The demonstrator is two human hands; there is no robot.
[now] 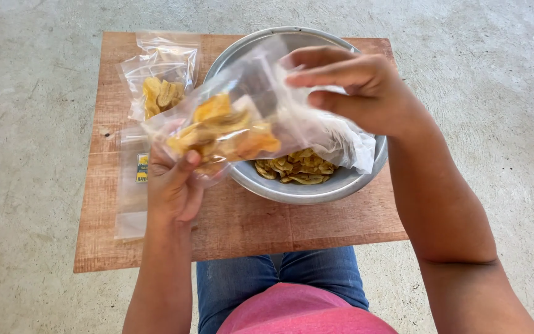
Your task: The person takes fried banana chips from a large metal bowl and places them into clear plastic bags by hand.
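Holding clear chip bag [236, 127] over metal bowl [298, 185] | left hand [171, 185] grip clamped on bag's bottom | right hand [353, 83] grip pinching its mouth | keep mouth higher, chips settle.

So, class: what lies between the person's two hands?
In the head view, a clear plastic bag of yellow chips spans the gap: the left hand holds its bottom, the right hand its open top.
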